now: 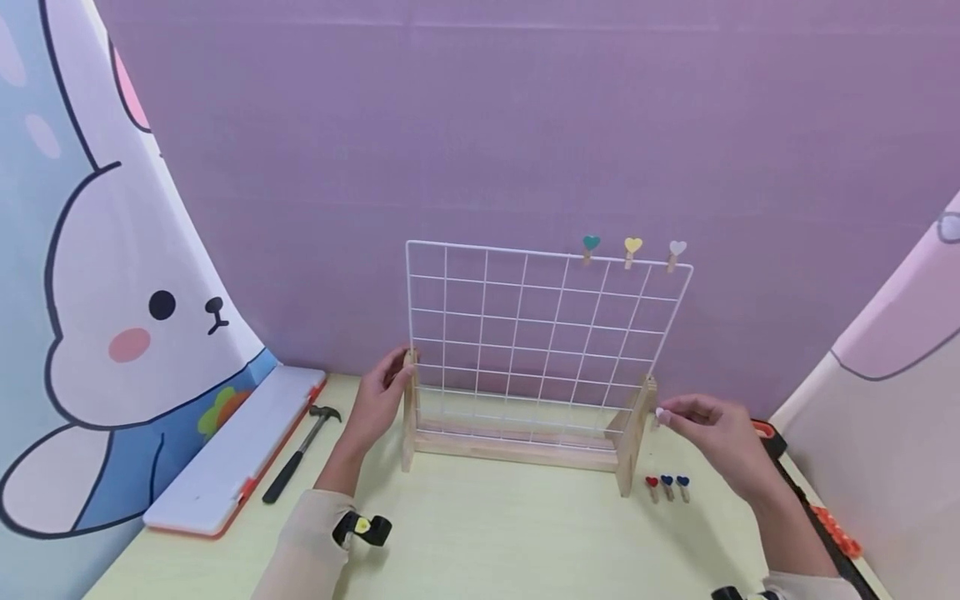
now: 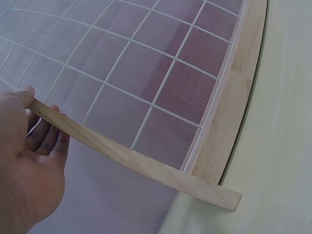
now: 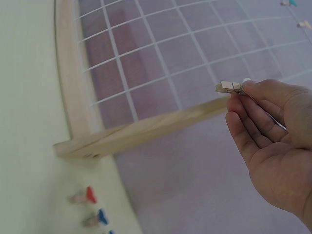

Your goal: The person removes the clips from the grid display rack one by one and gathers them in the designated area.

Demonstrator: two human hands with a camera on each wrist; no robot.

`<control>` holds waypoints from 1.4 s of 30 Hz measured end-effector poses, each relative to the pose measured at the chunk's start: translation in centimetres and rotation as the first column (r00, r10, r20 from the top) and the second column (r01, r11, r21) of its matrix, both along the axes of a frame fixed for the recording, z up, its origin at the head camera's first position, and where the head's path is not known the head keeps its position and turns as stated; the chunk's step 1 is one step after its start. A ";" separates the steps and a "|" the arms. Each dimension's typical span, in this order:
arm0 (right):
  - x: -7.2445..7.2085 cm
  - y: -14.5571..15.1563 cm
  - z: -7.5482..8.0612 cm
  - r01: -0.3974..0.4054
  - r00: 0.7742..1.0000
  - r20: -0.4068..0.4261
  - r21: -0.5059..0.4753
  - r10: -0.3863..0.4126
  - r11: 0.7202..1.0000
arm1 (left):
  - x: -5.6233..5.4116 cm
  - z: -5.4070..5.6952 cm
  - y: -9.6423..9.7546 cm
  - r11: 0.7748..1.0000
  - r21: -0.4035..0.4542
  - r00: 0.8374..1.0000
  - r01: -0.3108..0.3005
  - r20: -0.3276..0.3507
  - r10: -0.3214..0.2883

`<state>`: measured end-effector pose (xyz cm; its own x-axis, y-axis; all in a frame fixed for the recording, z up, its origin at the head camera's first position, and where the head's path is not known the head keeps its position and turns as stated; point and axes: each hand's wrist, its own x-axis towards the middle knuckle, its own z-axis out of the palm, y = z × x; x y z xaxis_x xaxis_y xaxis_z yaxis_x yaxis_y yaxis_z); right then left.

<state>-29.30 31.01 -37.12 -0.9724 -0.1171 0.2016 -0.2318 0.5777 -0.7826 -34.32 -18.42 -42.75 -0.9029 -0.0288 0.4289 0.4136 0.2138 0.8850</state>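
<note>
A white wire grid (image 1: 517, 319) stands in a wooden stand (image 1: 517, 450) on the table. My left hand (image 1: 378, 400) grips the stand's left post (image 2: 131, 158), thumb on one side and fingers on the other. Beyond the right post (image 1: 636, 437), my right hand (image 1: 716, 429) pinches a small wooden clothespin (image 3: 228, 87) with a white heart, apart from the grid in the head view. Clipped along the grid's top right are clothespins with a green heart (image 1: 591, 242), a yellow heart (image 1: 633, 245) and a white heart (image 1: 677, 247).
Below my right hand lie one red-heart clothespin (image 1: 652, 483) and two blue-heart clothespins (image 1: 667, 482). A claw hammer (image 1: 300, 454) and a white case with orange edging (image 1: 232, 458) lie at left. Orange and black items (image 1: 836, 533) line the right edge; a purple curtain (image 1: 525, 125) hangs behind.
</note>
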 end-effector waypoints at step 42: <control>1.3 4.0 -12.4 -0.064 0.963 0.262 -0.016 0.066 0.998 | 0.3 0.2 0.0 1.000 -0.006 1.000 -0.020 0.014 0.020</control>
<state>-27.96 35.03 -49.49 -0.9817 -0.1814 -0.0587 -0.0545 0.5620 -0.8253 -33.99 -18.37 -42.51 -0.9079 -0.0443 0.4168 0.3972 0.2267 0.8893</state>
